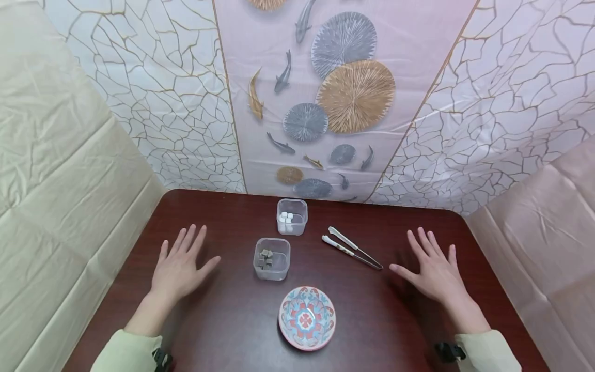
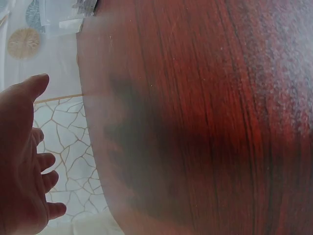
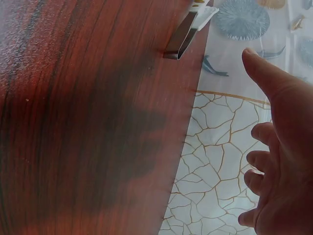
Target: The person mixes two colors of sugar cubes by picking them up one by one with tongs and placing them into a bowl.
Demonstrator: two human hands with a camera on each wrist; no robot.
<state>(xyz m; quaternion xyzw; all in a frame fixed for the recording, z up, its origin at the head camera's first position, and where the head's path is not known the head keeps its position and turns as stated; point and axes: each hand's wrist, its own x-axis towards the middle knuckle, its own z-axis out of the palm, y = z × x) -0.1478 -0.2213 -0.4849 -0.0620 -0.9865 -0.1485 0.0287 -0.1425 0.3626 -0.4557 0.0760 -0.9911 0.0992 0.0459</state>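
While both hands hover empty, tongs (image 1: 347,251) lie near the right thumb

The tongs rest left of the right hand (image 1: 434,271), bent end towards its thumb, not touching. Right hand: fingers extended. Left hand (image 1: 178,268): likewise spread. Right of the left thumb stands a clear container (image 1: 273,276) of grey cubes (image 1: 265,253); farther forward, a second container (image 1: 299,226) of white cubes (image 1: 286,216). Between the wrists sits a patterned bowl (image 1: 307,345).
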